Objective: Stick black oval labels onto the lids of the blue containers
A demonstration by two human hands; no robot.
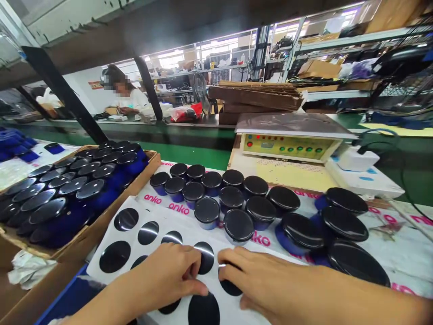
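Both hands are low over a white backing sheet (137,243) of black round discs (204,311), which look like stickers. The left hand (176,271) is partly curled, its thumb stretched to the upper rim of the nearest disc and set a little apart from the bent fingers. The right hand (255,275) curls over another disc on the same sheet and covers part of it. The two hands are close but apart from each other. The work in hand appears to be at the sheet itself, around the disc edges. Fingertips and discs overlap and the view is soft, so I cannot tell whether either hand pinches anything thin. Freeing a disc would call for a fingertip under its rim, with the sheet held flat.

Just beyond the sheet, blue containers with glossy black lids (207,211) stand close together on a white plastic cover (402,253) printed with pink "anko" lettering. Larger oval-looking ones (302,232) are to the right. Over to the left, an open cardboard box (83,237) is packed with similar black-topped blue containers.

Farther back, a machine (284,146) with a row of green buttons and some red ones stands beside a white power adapter (358,159). Behind it, flattened cardboard (253,97) is stacked near the green worktop (199,153). A person (137,99) in a white top is at the far left, and loaded shelves (352,43) are at the right.
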